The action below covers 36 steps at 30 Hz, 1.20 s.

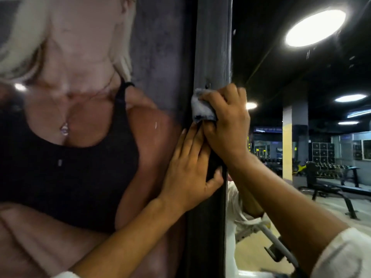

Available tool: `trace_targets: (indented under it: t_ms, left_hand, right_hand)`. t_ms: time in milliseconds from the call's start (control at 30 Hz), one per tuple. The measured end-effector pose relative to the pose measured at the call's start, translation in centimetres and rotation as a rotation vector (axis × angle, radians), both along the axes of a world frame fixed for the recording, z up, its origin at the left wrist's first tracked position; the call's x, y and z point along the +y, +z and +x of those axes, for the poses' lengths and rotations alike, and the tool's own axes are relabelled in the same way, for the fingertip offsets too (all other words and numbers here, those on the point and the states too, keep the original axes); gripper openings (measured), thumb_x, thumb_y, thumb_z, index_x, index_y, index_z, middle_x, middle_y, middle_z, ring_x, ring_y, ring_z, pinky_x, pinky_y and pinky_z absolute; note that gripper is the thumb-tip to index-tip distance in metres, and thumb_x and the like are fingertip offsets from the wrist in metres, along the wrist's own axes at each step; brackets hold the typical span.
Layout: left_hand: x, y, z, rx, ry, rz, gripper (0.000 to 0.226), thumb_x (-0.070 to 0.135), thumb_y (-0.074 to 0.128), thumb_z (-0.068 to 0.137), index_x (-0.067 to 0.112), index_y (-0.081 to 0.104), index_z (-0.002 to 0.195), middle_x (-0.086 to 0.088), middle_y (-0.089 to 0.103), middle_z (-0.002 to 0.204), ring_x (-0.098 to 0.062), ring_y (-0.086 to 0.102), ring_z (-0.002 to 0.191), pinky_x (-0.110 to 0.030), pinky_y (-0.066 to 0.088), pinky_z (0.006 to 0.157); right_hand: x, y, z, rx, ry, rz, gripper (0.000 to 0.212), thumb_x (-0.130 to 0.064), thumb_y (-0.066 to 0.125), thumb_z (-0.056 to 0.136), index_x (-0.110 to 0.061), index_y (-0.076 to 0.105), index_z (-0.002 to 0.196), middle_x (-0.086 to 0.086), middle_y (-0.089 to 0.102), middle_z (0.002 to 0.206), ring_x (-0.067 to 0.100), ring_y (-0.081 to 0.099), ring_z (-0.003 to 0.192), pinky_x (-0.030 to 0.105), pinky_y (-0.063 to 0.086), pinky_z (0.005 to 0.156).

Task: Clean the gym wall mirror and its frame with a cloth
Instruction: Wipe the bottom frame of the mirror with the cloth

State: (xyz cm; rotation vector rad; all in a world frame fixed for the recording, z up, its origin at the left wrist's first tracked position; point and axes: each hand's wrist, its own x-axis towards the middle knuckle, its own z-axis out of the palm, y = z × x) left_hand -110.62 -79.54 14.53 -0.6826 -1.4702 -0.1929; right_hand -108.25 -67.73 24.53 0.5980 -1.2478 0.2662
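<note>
Both on frame [212, 47]; right hand [226, 125] clutches cloth [201, 109].

L sleeve [65, 274] & R sleeve [345, 255] both white fabric (forearms bare below the cuffs).

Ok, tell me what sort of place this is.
Most likely a gym: a weight bench and racks of dumbbells show at right, and a large fitness poster covers the wall at left.

Dim gym, lit by round ceiling lights [315, 28] blown out upper right. Poster [80, 117] left is soft and blurred, small glare spot. Wide-angle bending at edges.
</note>
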Motion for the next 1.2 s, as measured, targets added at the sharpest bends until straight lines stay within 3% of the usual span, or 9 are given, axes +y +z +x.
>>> trace_targets:
  t_ms: [133,333,500,600,700,867,967,1100,1200]
  left_hand:
    - [-0.4,-0.4,0.0,-0.024,0.033,-0.025,0.08,0.042,0.057,0.094,-0.003,0.04,0.158,-0.026,0.038,0.165,-0.037,0.027,0.158,-0.055,0.027,0.13]
    - [-0.3,-1.5,-0.1,-0.005,0.049,-0.04,0.075,0.044,0.052,0.096,-0.001,0.04,0.155,-0.027,0.049,0.156,-0.039,0.038,0.15,-0.059,0.033,0.126]
    - [-1.3,-1.7,0.2,-0.058,0.138,-0.119,0.088,0.054,0.043,0.102,0.004,0.015,0.169,-0.02,0.009,0.177,-0.033,0.007,0.165,-0.057,0.021,0.131]
    - [-1.8,-2.3,0.2,-0.045,0.185,-0.148,0.089,0.057,0.041,0.104,0.002,0.014,0.169,-0.019,0.004,0.178,-0.032,0.003,0.166,-0.058,0.023,0.13]
    - [-2.2,-3.6,0.2,-0.067,0.216,-0.163,0.09,0.059,0.041,0.104,0.003,0.013,0.169,-0.019,0.004,0.178,-0.031,0.002,0.166,-0.058,0.024,0.129]
    - [-2.4,-6.0,0.0,-0.086,0.191,-0.189,0.086,0.061,0.042,0.105,0.004,0.022,0.166,-0.024,0.03,0.17,-0.035,0.019,0.161,-0.057,0.024,0.13]
    - [-2.7,-7.0,-0.1,-0.059,0.21,-0.193,0.091,0.062,0.044,0.103,0.004,0.016,0.167,-0.024,0.019,0.173,-0.034,0.01,0.164,-0.056,0.018,0.132]
    - [-2.6,-7.0,0.6,-0.106,0.251,-0.188,0.098,0.062,0.045,0.101,0.002,0.009,0.169,-0.02,0.001,0.178,-0.032,0.002,0.166,-0.06,0.022,0.129]
    - [-2.7,-7.2,1.1,-0.136,0.261,-0.174,0.094,0.061,0.044,0.102,0.003,0.011,0.169,-0.021,0.003,0.177,-0.033,0.001,0.166,-0.059,0.022,0.13]
  right_hand:
    - [0.8,-0.3,1.2,-0.102,-0.115,0.094,0.039,-0.013,0.072,0.079,-0.01,0.071,0.118,0.011,0.057,0.108,0.027,0.047,0.099,0.038,0.045,0.07]
    - [1.6,-2.5,3.3,-0.232,-0.234,0.241,0.037,-0.019,0.077,0.084,-0.009,0.068,0.118,0.012,0.057,0.113,0.032,0.053,0.102,0.052,0.056,0.069]
    - [2.1,2.3,5.0,-0.129,-0.348,0.268,0.032,-0.023,0.071,0.088,-0.013,0.069,0.118,0.014,0.057,0.119,0.032,0.053,0.11,0.052,0.057,0.072]
    - [1.4,3.5,3.9,-0.118,-0.386,0.198,0.042,-0.017,0.071,0.091,-0.015,0.068,0.133,0.012,0.059,0.13,0.033,0.052,0.121,0.052,0.056,0.085]
    - [1.1,-0.5,2.4,-0.129,-0.433,0.209,0.055,-0.019,0.072,0.089,-0.013,0.063,0.143,0.01,0.06,0.137,0.032,0.046,0.127,0.052,0.053,0.093]
    - [2.1,-7.0,4.6,-0.209,-0.459,0.385,0.05,-0.032,0.06,0.088,-0.016,0.067,0.134,0.007,0.062,0.122,0.03,0.051,0.109,0.047,0.052,0.081]
    - [3.1,-5.5,5.8,-0.206,-0.53,0.504,0.044,-0.025,0.074,0.086,-0.017,0.068,0.128,0.009,0.064,0.118,0.033,0.058,0.104,0.048,0.052,0.078]
    - [1.8,-1.0,5.5,-0.227,-0.413,0.208,0.047,-0.021,0.067,0.097,-0.018,0.061,0.144,0.008,0.058,0.149,0.032,0.054,0.135,0.049,0.053,0.103]
    - [0.3,-4.5,3.8,-0.256,-0.35,0.182,0.05,-0.015,0.051,0.1,-0.014,0.057,0.15,0.009,0.05,0.159,0.034,0.041,0.151,0.047,0.041,0.117]
